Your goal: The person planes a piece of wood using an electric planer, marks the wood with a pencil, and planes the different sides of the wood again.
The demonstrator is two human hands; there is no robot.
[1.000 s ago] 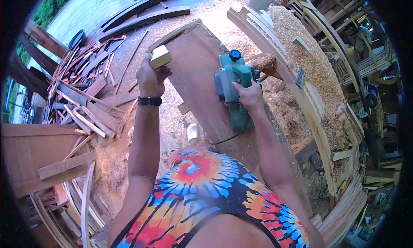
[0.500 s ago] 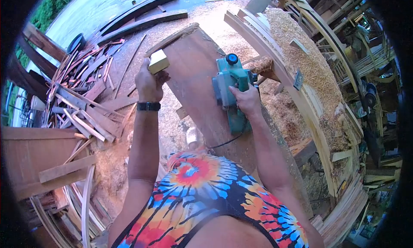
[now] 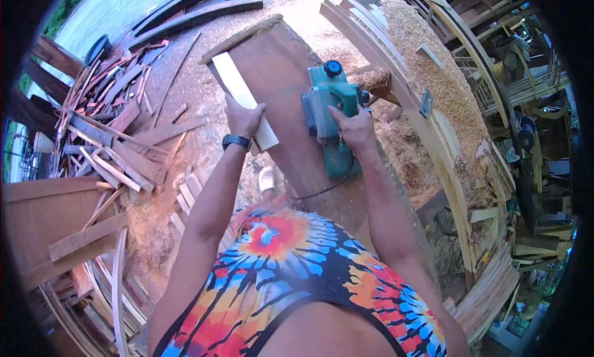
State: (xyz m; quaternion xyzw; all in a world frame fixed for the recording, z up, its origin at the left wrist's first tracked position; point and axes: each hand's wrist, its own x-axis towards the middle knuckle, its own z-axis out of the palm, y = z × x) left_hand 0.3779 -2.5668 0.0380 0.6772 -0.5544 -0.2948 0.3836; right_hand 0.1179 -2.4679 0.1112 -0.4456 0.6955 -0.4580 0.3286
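A pale wooden block (image 3: pixel 232 78), long and squared, lies along the left side of the brown workbench board (image 3: pixel 278 60). My left hand (image 3: pixel 245 118), with a dark watch at the wrist, is wrapped round its nearer half. On the right side of the board rests a green electric planer (image 3: pixel 323 91) with a black front knob. My right hand (image 3: pixel 356 130) grips the planer's handle. The planer's cord runs out near its rear end, toward my body. Its underside is hidden.
Long planks (image 3: pixel 371 53) stretch along the right over a heap of shavings (image 3: pixel 427 29). Scrap wood (image 3: pixel 117 103) is piled on the left floor. A wooden strip (image 3: pixel 244 38) crosses the board's far end. Dark beams (image 3: pixel 198 19) lie beyond.
The block was raised and seen end-on in my left hand; it now lies lengthwise on the board. My left hand has moved right and nearer. My right hand stays on the planer.
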